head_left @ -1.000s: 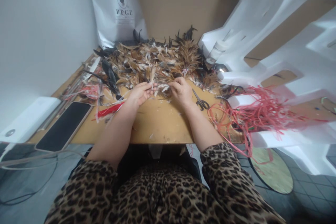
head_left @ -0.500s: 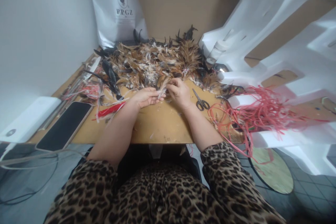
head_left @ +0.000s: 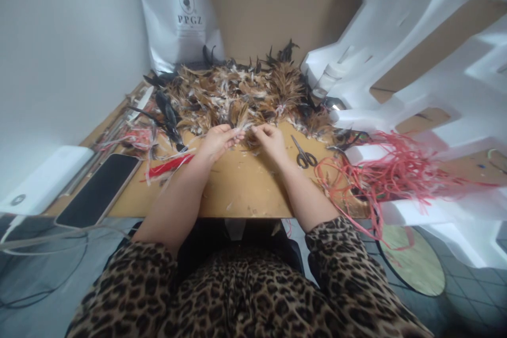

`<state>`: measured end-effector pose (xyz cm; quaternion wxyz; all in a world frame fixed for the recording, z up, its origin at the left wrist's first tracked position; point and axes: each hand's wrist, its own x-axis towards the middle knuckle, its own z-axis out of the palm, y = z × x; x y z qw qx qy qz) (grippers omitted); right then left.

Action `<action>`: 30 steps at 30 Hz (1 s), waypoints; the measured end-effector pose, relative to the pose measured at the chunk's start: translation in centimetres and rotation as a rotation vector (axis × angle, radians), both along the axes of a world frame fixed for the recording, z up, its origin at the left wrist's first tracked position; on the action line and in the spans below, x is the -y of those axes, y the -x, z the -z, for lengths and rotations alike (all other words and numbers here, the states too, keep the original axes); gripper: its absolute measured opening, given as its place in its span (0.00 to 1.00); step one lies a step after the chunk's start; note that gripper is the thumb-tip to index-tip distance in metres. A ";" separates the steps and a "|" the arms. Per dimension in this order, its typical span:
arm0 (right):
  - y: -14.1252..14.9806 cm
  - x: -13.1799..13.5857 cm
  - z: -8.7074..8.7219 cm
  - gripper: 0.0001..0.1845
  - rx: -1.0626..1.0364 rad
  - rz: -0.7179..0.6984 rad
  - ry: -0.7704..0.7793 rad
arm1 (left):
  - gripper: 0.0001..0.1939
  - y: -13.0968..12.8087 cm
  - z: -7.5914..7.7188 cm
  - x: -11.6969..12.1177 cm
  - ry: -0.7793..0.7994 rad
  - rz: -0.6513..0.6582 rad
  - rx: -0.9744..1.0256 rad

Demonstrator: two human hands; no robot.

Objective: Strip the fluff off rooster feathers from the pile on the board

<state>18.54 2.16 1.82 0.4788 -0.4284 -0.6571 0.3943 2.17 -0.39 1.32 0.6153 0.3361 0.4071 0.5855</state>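
My left hand (head_left: 220, 140) is closed on a small bunch of brown feathers (head_left: 238, 115) by its pale lower end. Close beside it on the right, my right hand (head_left: 270, 140) is closed with thumb and finger pinched together; whatever sits in that pinch is too small to make out. Just behind both hands spreads a wide pile of brown, white and black feathers (head_left: 214, 92). Scissors (head_left: 304, 153) with black handles lie on the table to the right of my right hand. Red strips (head_left: 168, 166) rest by my left forearm.
On the wooden table (head_left: 245, 190), a phone (head_left: 97, 190) and a white power bank (head_left: 47, 179) with a cable lie at left. Tangled red and white strings (head_left: 412, 169) hang over white foam pieces (head_left: 431, 216) at right. A white bag (head_left: 182, 37) stands behind the feathers.
My hands have drawn slightly apart. The feather bunch has shifted a little left and up with my left hand, its brown tips now showing more upright.
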 end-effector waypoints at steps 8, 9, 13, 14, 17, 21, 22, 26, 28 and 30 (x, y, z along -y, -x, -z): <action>1.9 1.1 0.4 0.19 -0.438 -0.229 0.456 | 0.09 -0.4 -0.1 0.3 -0.013 0.079 -0.029; 1.9 1.0 0.4 0.19 -0.471 -0.235 0.480 | 0.09 -0.4 0.0 0.3 -0.018 0.090 -0.021; 1.8 0.9 0.1 0.18 -0.527 -0.242 0.542 | 0.09 -0.3 0.4 0.2 -0.023 0.112 0.002; 1.8 0.9 0.1 0.18 -0.529 -0.240 0.547 | 0.09 -0.3 0.4 0.2 -0.020 0.113 0.003; 1.7 0.8 0.2 0.17 -0.530 -0.240 0.545 | 0.08 -0.2 0.5 0.2 -0.002 0.120 -0.003; 1.5 0.6 0.3 0.16 -0.535 -0.279 0.541 | 0.06 -0.2 0.2 0.4 0.023 0.151 0.013; 1.5 0.5 0.3 0.16 -0.537 -0.285 0.534 | 0.06 -0.2 0.1 0.4 0.030 0.154 0.021; 1.2 0.2 0.3 0.16 -0.539 -0.241 0.473 | 0.07 -0.2 0.0 0.3 0.067 0.120 0.024; 1.2 0.1 0.4 0.16 -0.529 -0.181 0.424 | 0.07 -0.2 0.2 0.2 0.064 0.098 -0.003; 1.2 0.0 0.3 0.16 -0.503 -0.115 0.358 | 0.08 -0.2 0.3 0.1 0.047 0.086 -0.030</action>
